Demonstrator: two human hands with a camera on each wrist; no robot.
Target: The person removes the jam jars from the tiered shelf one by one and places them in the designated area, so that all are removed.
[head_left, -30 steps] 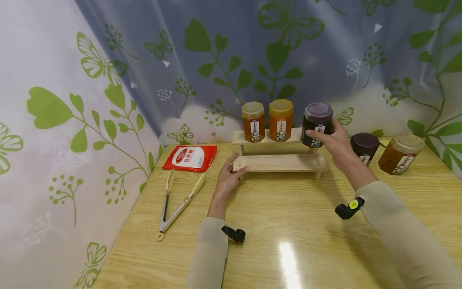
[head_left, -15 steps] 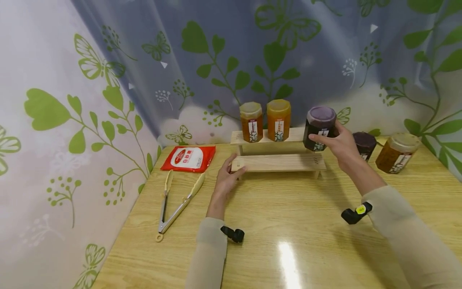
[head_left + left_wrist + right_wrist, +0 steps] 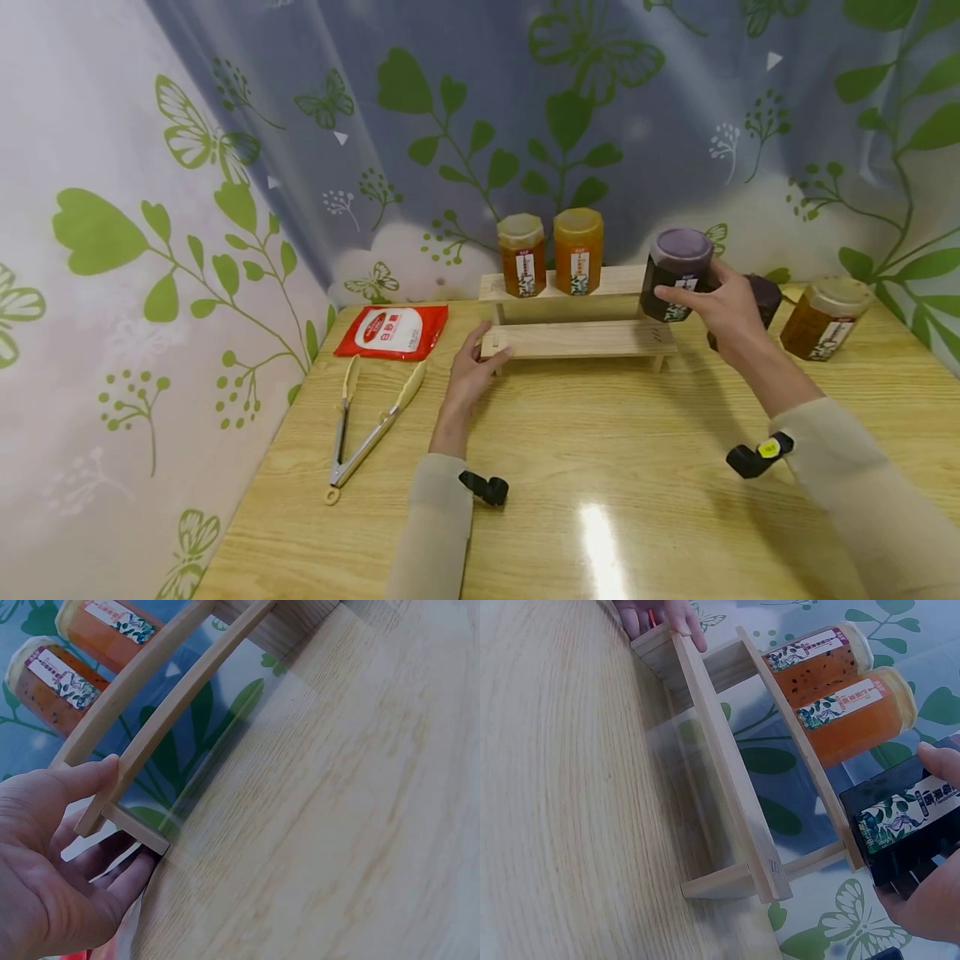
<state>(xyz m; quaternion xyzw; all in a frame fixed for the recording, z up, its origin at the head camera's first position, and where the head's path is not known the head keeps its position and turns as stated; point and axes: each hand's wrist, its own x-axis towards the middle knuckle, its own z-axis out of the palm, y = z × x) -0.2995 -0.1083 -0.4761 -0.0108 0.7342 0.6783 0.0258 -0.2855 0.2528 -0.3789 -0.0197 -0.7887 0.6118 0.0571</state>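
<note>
My right hand grips a dark jam jar with a purple lid, thumb across its front. In the head view the jar overlaps the right end of the upper board of a two-step wooden rack. The right wrist view has this dark jar beside the upper board's end. My left hand holds the left end of the lower step, thumb on top and fingers round the end, as the left wrist view also has it. Two orange jam jars, one yellow-lidded, stand on the upper board.
Right of the rack, a second dark jar is partly hidden behind my right hand, with an amber jar beside it. On the left lie a red-and-white packet and metal tongs with yellow tips. A patterned curtain hangs behind.
My right hand has moved the dark jam jar to the right and slightly down in the head view, now overlapping the second dark jar. My left hand keeps its hold on the rack.
</note>
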